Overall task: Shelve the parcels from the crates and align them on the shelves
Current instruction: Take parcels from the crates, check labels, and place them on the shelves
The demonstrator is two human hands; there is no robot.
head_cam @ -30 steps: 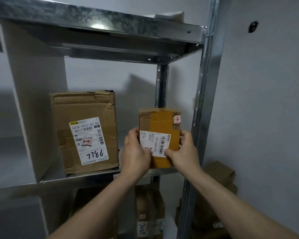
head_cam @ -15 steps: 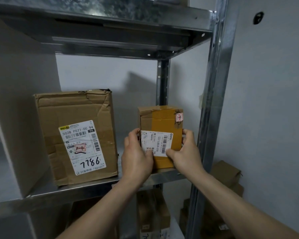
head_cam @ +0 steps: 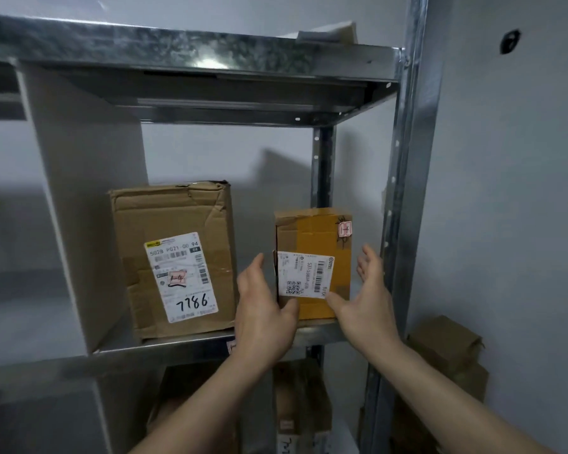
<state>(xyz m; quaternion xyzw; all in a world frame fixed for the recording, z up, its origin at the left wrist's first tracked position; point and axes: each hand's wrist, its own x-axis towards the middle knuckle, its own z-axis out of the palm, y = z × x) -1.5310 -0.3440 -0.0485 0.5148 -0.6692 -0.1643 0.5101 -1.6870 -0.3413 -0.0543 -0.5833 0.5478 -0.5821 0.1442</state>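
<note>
On the middle shelf [head_cam: 191,344], at its right end, the fingers [head_cam: 254,270] of the left hand [head_cam: 263,319] lie straight along the small parcel's [head_cam: 318,237] left side, thumb across its lower front corner, while the right hand [head_cam: 364,303] stands spread and just off its right side, thumb near the lower front edge. The parcel stands upright, label [head_cam: 304,273] facing out, bracketed rather than gripped, probably to square it. It sits apart from the larger box [head_cam: 174,257], near the metal upright [head_cam: 404,191].
</note>
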